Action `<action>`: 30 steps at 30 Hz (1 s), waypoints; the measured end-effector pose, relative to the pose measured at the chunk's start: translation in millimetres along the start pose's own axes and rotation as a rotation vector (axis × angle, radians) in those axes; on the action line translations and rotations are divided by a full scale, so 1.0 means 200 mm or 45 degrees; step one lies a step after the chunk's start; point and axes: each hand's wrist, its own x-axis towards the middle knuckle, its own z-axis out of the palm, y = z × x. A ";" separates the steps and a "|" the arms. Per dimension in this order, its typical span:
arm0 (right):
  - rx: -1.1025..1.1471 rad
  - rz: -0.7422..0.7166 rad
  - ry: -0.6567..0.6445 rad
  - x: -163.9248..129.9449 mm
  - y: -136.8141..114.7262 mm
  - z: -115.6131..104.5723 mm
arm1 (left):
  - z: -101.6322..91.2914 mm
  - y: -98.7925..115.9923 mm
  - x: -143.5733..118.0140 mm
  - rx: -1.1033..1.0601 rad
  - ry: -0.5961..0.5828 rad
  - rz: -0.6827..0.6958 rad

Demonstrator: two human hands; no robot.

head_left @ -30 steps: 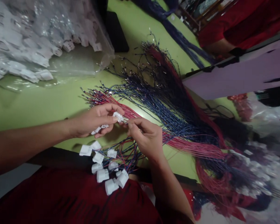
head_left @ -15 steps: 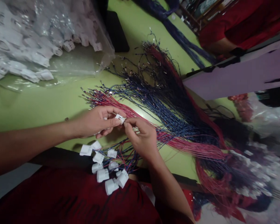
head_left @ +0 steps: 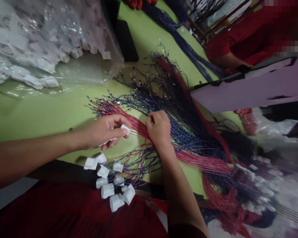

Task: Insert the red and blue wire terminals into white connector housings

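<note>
My left hand [head_left: 106,130] pinches a small white connector housing [head_left: 125,129] between thumb and fingers, and more white pieces show under its palm. Thin wires run out of that housing toward the right. My right hand [head_left: 160,129] is curled over the wires, its fingertips hidden, so what it grips cannot be made out. Beneath and beside it pass a bundle of red wires [head_left: 136,124] and a bundle of blue wires [head_left: 181,127], their metal-tipped ends toward the left. Nearer my body lie several white connectors [head_left: 107,190] with red and blue wires attached.
A clear plastic bag [head_left: 81,71] full of white housings lies at the upper left, beside a black flat object [head_left: 126,41]. Dark wires [head_left: 176,82] spread behind the blue bundle. At the right are a purple panel [head_left: 250,87] and wired connectors [head_left: 260,195]. Another person's red sleeve [head_left: 221,46] shows beyond.
My right hand has moved right and slightly up, away from the housing and onto the wires. My left hand still holds the housing. The view has shifted slightly.
</note>
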 end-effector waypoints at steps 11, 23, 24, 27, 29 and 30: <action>0.266 0.072 -0.073 -0.02 0.01 -0.24 | -0.01 0.04 0.02 -0.176 0.045 -0.075; 0.912 0.259 -0.401 -0.13 -0.29 -0.11 | -0.01 0.01 0.00 0.155 -0.122 -0.008; 0.915 0.324 -0.368 -0.14 -0.27 -0.09 | -0.01 0.01 0.00 0.148 -0.121 -0.002; 0.884 0.370 -0.288 -0.18 -0.23 -0.07 | -0.02 0.01 0.01 0.125 -0.110 -0.012; 0.867 0.344 -0.264 -0.19 -0.24 -0.08 | -0.01 0.02 0.01 0.123 -0.094 -0.036; 0.864 0.331 -0.260 -0.20 -0.25 -0.08 | -0.01 0.02 0.01 0.125 -0.087 -0.043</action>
